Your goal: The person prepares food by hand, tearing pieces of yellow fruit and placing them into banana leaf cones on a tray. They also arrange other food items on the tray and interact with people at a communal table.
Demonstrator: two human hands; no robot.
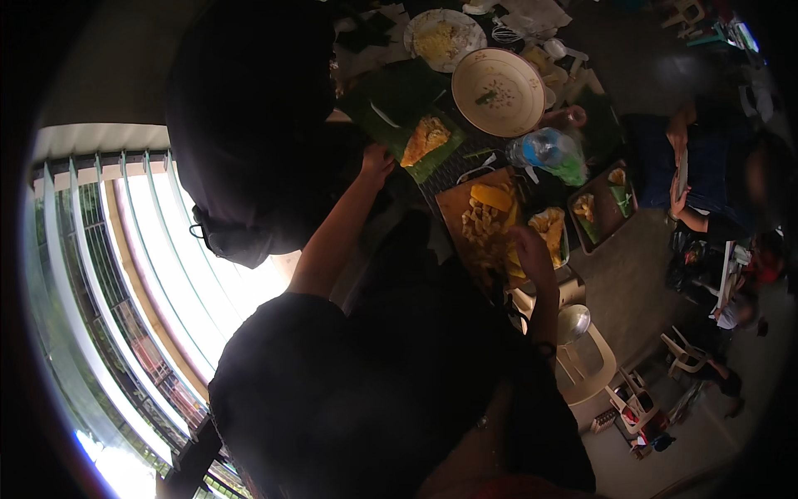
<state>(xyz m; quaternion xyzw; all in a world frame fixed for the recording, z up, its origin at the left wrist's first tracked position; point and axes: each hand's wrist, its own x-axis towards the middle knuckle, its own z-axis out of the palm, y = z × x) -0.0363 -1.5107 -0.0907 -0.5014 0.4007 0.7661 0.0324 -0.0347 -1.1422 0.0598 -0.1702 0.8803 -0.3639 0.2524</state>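
My left hand (pixel 378 163) rests at the near edge of a banana leaf (pixel 436 171), close to a folded piece of browned food (pixel 427 140) lying on it; whether the fingers grip the leaf is unclear. Above a wooden cutting board (pixel 449 203), at its right side, is my right hand (pixel 528 246), its fingers partly curled and blurred. The board bears pale chopped pieces (pixel 480 223) and an orange-yellow wedge (pixel 491 196). Beside the right hand a container (pixel 566 246) holds yellowish food (pixel 550 227).
Beyond the board are a floral bowl (pixel 499 93), a plate with yellow crumbs (pixel 444 40) and a plastic bottle (pixel 545 150). A tray (pixel 605 209) with leaf-wrapped food lies right. One person in black stands close left; another holds a phone-like object. Plastic chairs (pixel 589 368) stand lower right.
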